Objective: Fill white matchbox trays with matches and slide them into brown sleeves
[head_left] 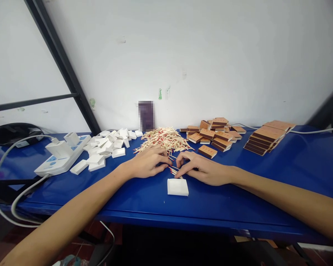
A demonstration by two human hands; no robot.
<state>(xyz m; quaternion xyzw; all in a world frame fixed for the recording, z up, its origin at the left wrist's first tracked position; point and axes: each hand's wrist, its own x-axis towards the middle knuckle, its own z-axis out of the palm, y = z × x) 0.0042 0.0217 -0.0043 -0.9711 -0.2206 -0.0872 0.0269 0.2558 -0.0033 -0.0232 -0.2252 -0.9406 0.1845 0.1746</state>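
A few loose wooden matches [174, 170] with red heads lie on the blue table between my hands. My left hand [150, 163] rests palm down with its thumb and forefinger closed at the red-headed ends of these matches. From the other side my right hand [204, 169] reaches in, fingers bent but apart, and its fingertips touch the matches. One white matchbox tray [178, 187] sits just below the fingers, closer to the table's front edge; neither hand touches it. Right behind my hands is a large heap of matches [166, 138].
White matchbox trays [105, 144] are piled on the left beside a power strip [62, 157] with cables. Brown matchbox sleeves [218, 133] lie heaped at the back right, with neat stacks of matchboxes [268, 136] further right. A blurred dark object [146, 116] stands against the wall.
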